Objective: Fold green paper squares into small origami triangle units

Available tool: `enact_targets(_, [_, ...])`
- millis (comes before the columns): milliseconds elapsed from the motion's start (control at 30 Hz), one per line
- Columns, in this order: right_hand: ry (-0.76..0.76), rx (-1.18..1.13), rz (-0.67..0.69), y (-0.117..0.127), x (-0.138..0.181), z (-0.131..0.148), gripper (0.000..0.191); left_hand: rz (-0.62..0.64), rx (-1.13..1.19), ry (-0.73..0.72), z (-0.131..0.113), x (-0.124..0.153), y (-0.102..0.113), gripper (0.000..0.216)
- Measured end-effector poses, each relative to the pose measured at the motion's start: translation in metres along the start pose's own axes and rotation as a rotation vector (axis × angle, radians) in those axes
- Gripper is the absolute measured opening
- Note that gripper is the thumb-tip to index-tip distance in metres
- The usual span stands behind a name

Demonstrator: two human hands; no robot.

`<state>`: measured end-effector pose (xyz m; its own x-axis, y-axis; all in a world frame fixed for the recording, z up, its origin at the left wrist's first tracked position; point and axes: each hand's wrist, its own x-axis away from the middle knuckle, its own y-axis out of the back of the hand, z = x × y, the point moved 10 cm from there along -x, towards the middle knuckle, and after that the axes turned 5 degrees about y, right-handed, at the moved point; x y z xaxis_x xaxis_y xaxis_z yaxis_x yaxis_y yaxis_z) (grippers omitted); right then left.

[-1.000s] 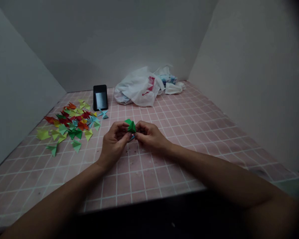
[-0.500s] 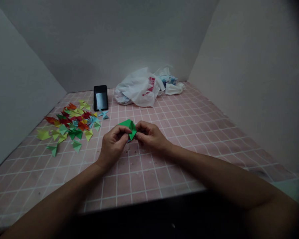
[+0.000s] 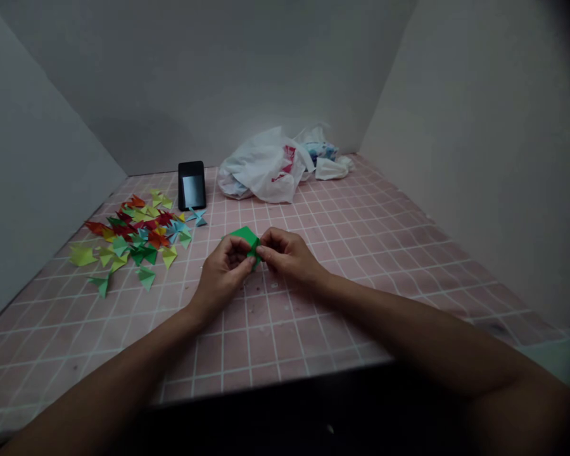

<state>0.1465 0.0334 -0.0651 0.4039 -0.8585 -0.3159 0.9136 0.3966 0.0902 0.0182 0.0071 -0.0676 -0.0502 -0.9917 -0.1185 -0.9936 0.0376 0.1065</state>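
A folded piece of green origami paper [image 3: 245, 235] is held between my two hands, a little above the table's middle. My left hand [image 3: 224, 263] pinches its left part with thumb and index finger, the other fingers curled under. At its right edge my right hand [image 3: 286, 255] grips the paper between thumb and fingertips. Both sets of fingertips almost meet at the paper's near right corner and cover part of it. The exact fold under the fingers is hidden.
Several small folded paper pieces [image 3: 145, 254] in many colours lie scattered at the left. Behind them a black phone [image 3: 192, 185] stands propped. A crumpled white plastic bag [image 3: 261, 166] and a white and blue packet [image 3: 323, 152] rest by the back wall. The tablecloth [image 3: 361, 253] is pink checked.
My right thumb and fingers have closed in on the paper's right corner, and my left thumb has shifted slightly right. The flap that showed upright between the hands is now mostly covered.
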Motion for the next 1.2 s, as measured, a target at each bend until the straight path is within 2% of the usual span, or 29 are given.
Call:
enact_targets(167, [-0.066, -0.042, -0.037, 0.002, 0.0, -0.012, 0.024, 0.048, 0.065, -0.003, 0.001, -0.001, -0.005, 0.031])
enact_targets(400, [-0.02, -0.055, -0.065, 0.006, -0.003, -0.01, 0.024, 0.083, 0.096, 0.031, 0.005, -0.002, -0.008, 0.033])
enact_targets(600, [-0.05, -0.111, -0.121, 0.013, -0.003, -0.015, 0.027, 0.057, -0.006, 0.218, 0.017, 0.001, -0.005, 0.023])
enact_targets(733, [-0.046, -0.094, -0.149, 0.017, -0.004, -0.017, 0.028, 0.043, -0.055, 0.234, 0.018, 0.001, -0.002, 0.022])
enact_targets(900, [-0.064, -0.069, -0.169, 0.019, -0.005, -0.021, 0.029, 0.034, 0.098, 0.248, 0.025, -0.001, -0.001, 0.026])
enact_targets(1033, [-0.035, -0.027, -0.169, 0.017, -0.003, -0.018, 0.029, 0.035, 0.19, 0.298, 0.03, 0.0, -0.005, 0.039])
enact_targets(1200, [-0.044, -0.008, -0.11, 0.007, 0.002, -0.012, 0.026, 0.021, 0.164, 0.299, 0.027, 0.001, -0.004, 0.031])
